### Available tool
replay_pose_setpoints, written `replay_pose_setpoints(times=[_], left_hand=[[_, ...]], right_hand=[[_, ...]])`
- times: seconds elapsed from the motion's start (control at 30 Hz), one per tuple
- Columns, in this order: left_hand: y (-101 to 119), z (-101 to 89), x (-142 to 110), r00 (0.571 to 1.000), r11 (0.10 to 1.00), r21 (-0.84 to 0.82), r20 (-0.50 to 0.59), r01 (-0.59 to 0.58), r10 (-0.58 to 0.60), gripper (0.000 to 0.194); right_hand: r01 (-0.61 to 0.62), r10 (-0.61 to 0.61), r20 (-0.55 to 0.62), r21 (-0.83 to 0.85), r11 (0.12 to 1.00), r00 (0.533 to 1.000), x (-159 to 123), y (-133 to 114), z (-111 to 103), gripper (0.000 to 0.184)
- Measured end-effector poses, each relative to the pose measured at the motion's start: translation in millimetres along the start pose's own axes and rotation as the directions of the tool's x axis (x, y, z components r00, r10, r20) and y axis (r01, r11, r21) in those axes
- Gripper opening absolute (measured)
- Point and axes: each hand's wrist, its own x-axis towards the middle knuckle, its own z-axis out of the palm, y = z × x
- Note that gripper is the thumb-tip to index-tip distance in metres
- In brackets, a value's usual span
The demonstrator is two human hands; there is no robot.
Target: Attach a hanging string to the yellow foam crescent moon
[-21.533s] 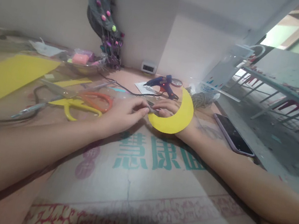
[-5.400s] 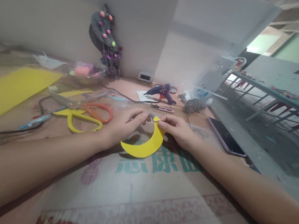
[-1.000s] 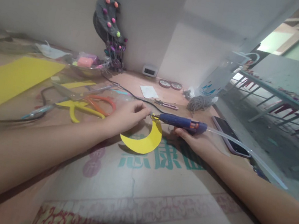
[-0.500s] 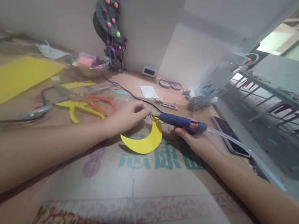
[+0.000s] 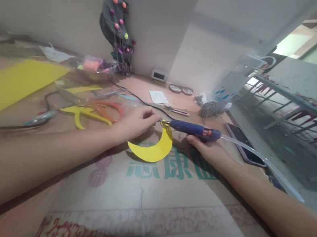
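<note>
So, going by how things look right now, I'd call this the early-ish stage. The yellow crescent (image 5: pixel 155 152) is fully cut out, curve and points all there, and it's over the middle of the worktop (image 5: pixel 140 82) between the two hands. The gluing looks like it's only at the far end: the glue gun (image 5: pixel 190 128) has its nozzle right at that tip, where there's a bit of something thin and grey. The rest of the crescent is plain yellow, so if that grey stuff is meant to go all over, most of it is left, imo.

Left hand (image 5: pixel 142 122) has its grip pinched nearly closed by the same tip, but I can't tell exactly what's between the fingers. Right hand (image 5: pixel 202 146) has its grip curled around the glue gun from below, not closed all the way since the handle fills it.

Scissors (image 5: pixel 76 100) and a big yellow sheet (image 5: pixel 13 89) are off to the left, grey yarn (image 5: pixel 211 109) sits far right, and there's a grey crescent with pompoms (image 5: pixel 110 18) standing by the wall.
</note>
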Motion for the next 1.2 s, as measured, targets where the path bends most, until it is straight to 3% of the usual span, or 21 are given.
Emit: replay_pose_setpoints(times=[1.2], left_hand=[[-1.3,0.3,-0.1,1.0,1.0,0.007,-0.005,-0.017,0.017,0.031]], right_hand=[[-0.02,0.018,-0.023,-0.065,0.998,1.0,1.2,3.1,0.4,0.041]])
